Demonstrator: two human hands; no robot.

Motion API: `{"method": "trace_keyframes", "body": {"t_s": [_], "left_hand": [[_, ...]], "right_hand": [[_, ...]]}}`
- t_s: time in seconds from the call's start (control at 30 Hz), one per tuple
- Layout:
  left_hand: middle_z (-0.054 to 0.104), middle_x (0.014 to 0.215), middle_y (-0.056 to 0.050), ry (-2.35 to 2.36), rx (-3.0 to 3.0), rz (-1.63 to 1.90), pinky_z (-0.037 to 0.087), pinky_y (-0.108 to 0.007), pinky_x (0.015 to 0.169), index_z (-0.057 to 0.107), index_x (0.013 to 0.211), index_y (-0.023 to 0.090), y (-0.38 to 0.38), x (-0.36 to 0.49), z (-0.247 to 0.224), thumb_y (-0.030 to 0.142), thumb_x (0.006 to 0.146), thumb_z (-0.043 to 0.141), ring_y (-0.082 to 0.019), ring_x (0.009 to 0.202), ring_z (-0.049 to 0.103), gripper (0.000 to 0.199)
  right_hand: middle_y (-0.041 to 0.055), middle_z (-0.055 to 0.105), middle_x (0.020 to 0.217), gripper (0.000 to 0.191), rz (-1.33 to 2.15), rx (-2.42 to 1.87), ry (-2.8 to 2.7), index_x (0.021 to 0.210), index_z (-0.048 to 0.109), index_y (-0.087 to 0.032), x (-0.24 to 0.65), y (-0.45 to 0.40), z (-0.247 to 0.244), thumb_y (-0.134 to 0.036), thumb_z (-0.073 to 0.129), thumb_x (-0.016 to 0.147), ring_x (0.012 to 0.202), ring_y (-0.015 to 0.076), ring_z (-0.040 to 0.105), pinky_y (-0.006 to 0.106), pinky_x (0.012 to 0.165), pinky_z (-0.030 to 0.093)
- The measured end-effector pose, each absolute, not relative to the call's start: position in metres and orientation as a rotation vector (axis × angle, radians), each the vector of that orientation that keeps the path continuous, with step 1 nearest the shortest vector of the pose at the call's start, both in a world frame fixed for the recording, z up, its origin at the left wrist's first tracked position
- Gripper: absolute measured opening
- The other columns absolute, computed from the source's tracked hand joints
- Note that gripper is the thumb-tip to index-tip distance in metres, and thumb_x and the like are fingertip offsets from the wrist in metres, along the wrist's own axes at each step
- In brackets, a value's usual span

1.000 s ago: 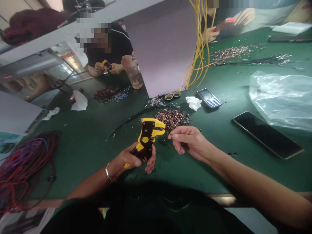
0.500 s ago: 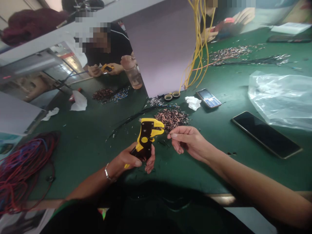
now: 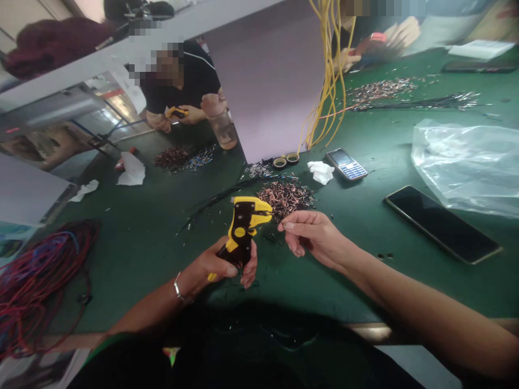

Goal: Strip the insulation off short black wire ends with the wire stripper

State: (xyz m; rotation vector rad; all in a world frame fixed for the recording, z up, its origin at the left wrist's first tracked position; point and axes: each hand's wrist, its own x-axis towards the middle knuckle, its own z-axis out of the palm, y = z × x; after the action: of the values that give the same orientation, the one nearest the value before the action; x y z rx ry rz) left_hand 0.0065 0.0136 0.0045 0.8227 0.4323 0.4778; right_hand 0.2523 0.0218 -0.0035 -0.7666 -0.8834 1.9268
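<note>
My left hand (image 3: pixel 231 265) is wrapped round the handles of a yellow and black wire stripper (image 3: pixel 242 229), whose jaws point right. Just right of the jaws, my right hand (image 3: pixel 310 229) pinches a short dark wire (image 3: pixel 277 219) between thumb and fingertips; the wire's far end is at the jaws. Behind the tool lies a heap of short copper-ended wire pieces (image 3: pixel 286 197). A bundle of long black wires (image 3: pixel 227 190) stretches to the left of that heap. A few dark scraps lie below the jaws.
On the green table (image 3: pixel 344 292) are a keypad phone (image 3: pixel 346 164), a smartphone (image 3: pixel 441 224), a clear plastic bag (image 3: pixel 466 165), crumpled tissue (image 3: pixel 321 172), tape rolls (image 3: pixel 286 160) and red-blue cable coils (image 3: pixel 48 281). Yellow wires hang by a divider (image 3: pixel 271 81). Two people work beyond.
The stripper's jaws have closed together near the wire's end. My hands have barely moved. Across the table, a person's hand has moved closer to their yellow tool.
</note>
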Motion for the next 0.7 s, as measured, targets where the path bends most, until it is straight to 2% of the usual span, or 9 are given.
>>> {"method": "trace_keyframes", "body": {"t_s": [0.7], "left_hand": [[0.061, 0.074, -0.005, 0.423, 0.866, 0.506, 0.052, -0.034, 0.06, 0.064, 0.098, 0.01, 0.0125, 0.0077, 0.0047, 0.021, 0.064, 0.076, -0.017, 0.06, 0.06, 0.038]], "right_hand": [[-0.0008, 0.067, 0.049, 0.014, 1.949, -0.749, -0.841, 0.076, 0.074, -0.017, 0.2509, 0.0203, -0.0006, -0.031, 0.077, 0.077, 0.037, 0.007, 0.052, 0.017, 0.037, 0.037]]}}
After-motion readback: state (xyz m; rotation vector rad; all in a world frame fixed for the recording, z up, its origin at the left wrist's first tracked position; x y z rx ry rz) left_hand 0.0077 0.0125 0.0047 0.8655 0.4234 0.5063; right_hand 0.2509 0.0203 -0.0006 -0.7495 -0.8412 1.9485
